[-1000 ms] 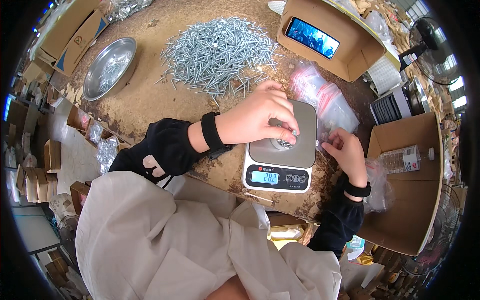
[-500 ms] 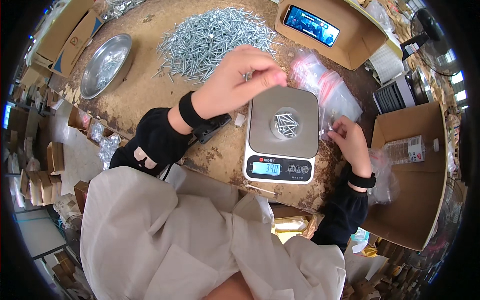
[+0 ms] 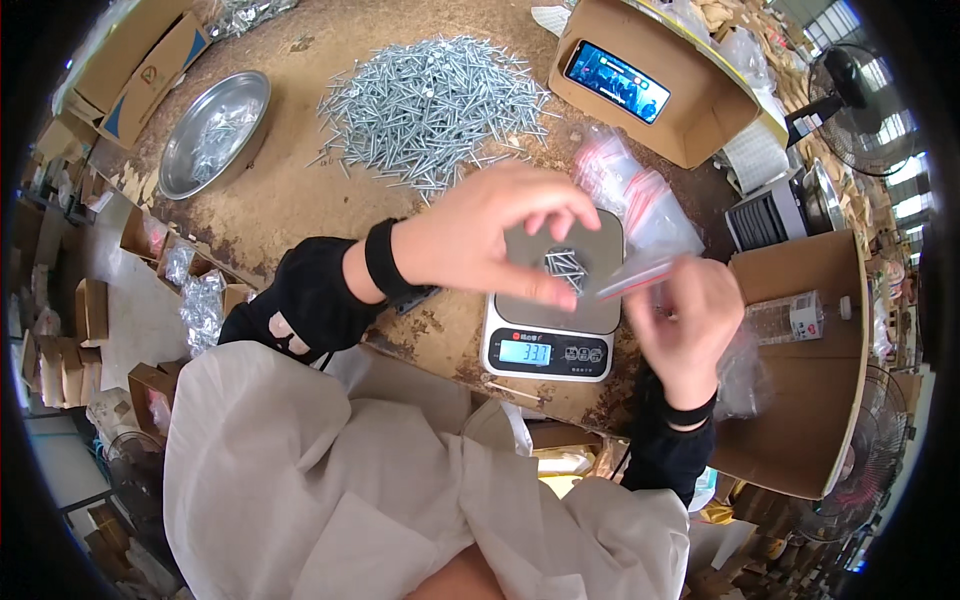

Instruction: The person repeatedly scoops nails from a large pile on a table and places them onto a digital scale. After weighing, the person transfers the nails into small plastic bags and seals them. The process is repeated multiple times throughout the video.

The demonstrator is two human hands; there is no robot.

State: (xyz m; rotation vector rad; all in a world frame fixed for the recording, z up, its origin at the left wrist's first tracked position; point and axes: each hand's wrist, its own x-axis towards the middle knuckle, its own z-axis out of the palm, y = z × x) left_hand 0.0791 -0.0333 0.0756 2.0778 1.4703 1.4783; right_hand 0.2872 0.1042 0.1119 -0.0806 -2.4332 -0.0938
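Screws point(image 3: 566, 268) rest on the scale point(image 3: 530, 320). The left hand point(image 3: 492, 225) spreads at their nine o'clock, seemingly gripping nothing; the right hand point(image 3: 692, 325), blurred at four o'clock, pinches a bag point(image 3: 638, 272), probably light, limp, best held by its red-lined edge. Screws look stiff.

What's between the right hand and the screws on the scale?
In the head view, a clear bag with a red strip is between the right hand and those screws.

Black sleeves point(image 3: 322, 282), 2 black wristbands point(image 3: 383, 262), beige garment point(image 3: 260, 440).
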